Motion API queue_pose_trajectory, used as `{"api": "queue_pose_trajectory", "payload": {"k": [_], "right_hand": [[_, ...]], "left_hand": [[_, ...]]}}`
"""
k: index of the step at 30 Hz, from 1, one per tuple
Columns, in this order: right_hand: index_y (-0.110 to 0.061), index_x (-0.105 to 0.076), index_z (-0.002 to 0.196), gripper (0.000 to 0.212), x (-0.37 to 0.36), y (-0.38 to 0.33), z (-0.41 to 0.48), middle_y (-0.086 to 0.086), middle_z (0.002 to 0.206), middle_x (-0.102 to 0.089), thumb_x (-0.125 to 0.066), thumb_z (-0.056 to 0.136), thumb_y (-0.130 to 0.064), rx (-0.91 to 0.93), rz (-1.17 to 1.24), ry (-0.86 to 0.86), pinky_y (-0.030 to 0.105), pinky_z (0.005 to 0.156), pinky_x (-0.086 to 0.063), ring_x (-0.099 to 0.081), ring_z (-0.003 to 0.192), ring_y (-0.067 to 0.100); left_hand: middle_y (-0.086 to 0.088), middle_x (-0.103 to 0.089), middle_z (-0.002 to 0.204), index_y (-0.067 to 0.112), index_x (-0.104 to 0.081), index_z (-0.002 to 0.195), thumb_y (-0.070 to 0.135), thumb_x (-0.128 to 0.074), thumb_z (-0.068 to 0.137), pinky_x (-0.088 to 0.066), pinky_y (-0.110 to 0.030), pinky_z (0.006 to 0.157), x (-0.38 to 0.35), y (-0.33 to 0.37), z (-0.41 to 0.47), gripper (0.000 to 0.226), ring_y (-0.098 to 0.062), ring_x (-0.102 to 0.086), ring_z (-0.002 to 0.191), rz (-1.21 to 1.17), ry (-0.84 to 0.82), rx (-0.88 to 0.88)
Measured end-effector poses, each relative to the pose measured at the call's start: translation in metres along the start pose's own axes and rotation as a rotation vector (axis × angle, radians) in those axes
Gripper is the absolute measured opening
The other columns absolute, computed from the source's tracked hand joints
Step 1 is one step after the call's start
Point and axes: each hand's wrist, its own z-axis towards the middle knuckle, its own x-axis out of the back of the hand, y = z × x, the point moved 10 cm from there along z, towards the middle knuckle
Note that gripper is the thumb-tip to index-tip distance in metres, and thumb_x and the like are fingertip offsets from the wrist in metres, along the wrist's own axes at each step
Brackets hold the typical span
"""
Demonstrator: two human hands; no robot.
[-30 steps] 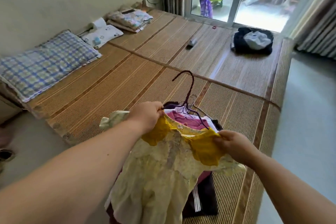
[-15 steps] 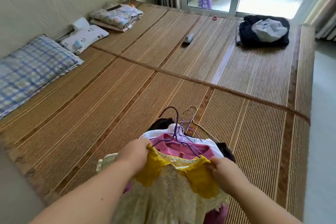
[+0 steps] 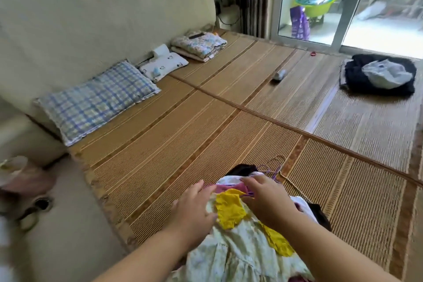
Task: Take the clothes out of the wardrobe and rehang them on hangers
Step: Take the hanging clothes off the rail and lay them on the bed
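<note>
Dress [image 3: 240,247], yellow-collared, lies atop the clothes pile at the mat [image 3: 183,133] near edge | left hand [image 3: 194,210] flat on it, fingers straight, gripping nothing | right hand [image 3: 267,199] likewise outstretched over pink garment [image 3: 225,188] | purple hangers [image 3: 272,168] just beyond | we note dark bundle [image 3: 357,78] far right.

This is a bedroom in someone's home. A wide bed [image 3: 174,144] laid with woven bamboo mats [image 3: 263,68] sits against a padded cream headboard [image 3: 91,18], with a blue checked pillow [image 3: 96,101], a small white pillow [image 3: 163,67] and a folded floral quilt [image 3: 198,46] lined up along it. Clothes on hangers [image 3: 238,249] and a heap of dark clothes [image 3: 357,75] lie on the mats, and a sliding glass door [image 3: 338,7] gives onto a balcony with a green wash basin [image 3: 318,8].
</note>
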Motion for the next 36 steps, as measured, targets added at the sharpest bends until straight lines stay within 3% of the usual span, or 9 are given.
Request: {"api": "queue_pose_trajectory", "payload": {"k": [8, 12, 17, 29, 33, 36], "right_hand": [[-0.040, -0.029, 0.143, 0.056, 0.091, -0.300, -0.038, -0.006, 0.147, -0.036, -0.051, 0.092, -0.045, 0.599, -0.068, 0.129, 0.041, 0.110, -0.030, -0.035, 0.134, 0.019], [-0.042, -0.027, 0.142, 0.056, 0.103, -0.445, -0.089, -0.008, 0.147, -0.034, -0.051, 0.092, -0.045, 0.856, -0.044, 0.160, 0.039, 0.111, -0.029, -0.033, 0.135, 0.017], [-0.041, -0.030, 0.142, 0.056, 0.099, -0.595, -0.166, -0.008, 0.144, -0.037, -0.051, 0.090, -0.041, 1.094, 0.034, 0.171, 0.037, 0.108, -0.028, -0.035, 0.133, 0.017], [-0.043, -0.023, 0.143, 0.058, 0.078, -0.831, -0.329, -0.011, 0.146, -0.033, -0.049, 0.091, -0.044, 1.529, 0.140, 0.151, 0.043, 0.109, -0.028, -0.038, 0.132, 0.016], [-0.044, -0.023, 0.143, 0.062, 0.083, -0.893, -0.362, -0.013, 0.144, -0.034, -0.052, 0.088, -0.047, 1.648, 0.240, 0.161, 0.043, 0.109, -0.026, -0.036, 0.132, 0.014], [-0.042, -0.024, 0.143, 0.060, 0.084, -0.937, -0.380, -0.012, 0.143, -0.034, -0.051, 0.089, -0.046, 1.772, 0.280, 0.142, 0.047, 0.110, -0.024, -0.039, 0.131, 0.015]], "left_hand": [[0.004, -0.012, 0.159, 0.032, -0.023, 0.148, 0.043, -0.055, 0.090, -0.023, -0.044, 0.115, 0.195, -0.094, -0.162, 0.067, -0.019, -0.016, 0.145, 0.090, 0.394, 0.125], [0.002, -0.018, 0.157, 0.030, -0.023, 0.149, 0.045, -0.053, 0.089, -0.023, -0.037, 0.116, 0.272, -0.157, -0.275, 0.068, -0.019, -0.021, 0.143, 0.188, 0.615, 0.258], [0.005, -0.017, 0.157, 0.032, -0.024, 0.148, 0.047, -0.052, 0.089, -0.021, -0.034, 0.114, 0.329, -0.225, -0.419, 0.067, -0.015, -0.018, 0.143, 0.285, 0.772, 0.461], [0.011, -0.016, 0.155, 0.036, -0.027, 0.146, 0.049, -0.053, 0.088, -0.020, -0.034, 0.114, 0.405, -0.293, -0.689, 0.065, -0.011, -0.018, 0.142, 0.461, 1.073, 0.862], [0.008, -0.025, 0.153, 0.034, -0.034, 0.144, 0.053, -0.053, 0.084, -0.026, -0.036, 0.112, 0.428, -0.295, -0.741, 0.066, -0.015, -0.027, 0.139, 0.577, 1.142, 0.973], [0.003, -0.040, 0.146, 0.033, -0.045, 0.136, 0.055, -0.049, 0.076, -0.039, -0.040, 0.102, 0.445, -0.296, -0.774, 0.064, -0.020, -0.043, 0.130, 0.694, 1.181, 1.105]]}}
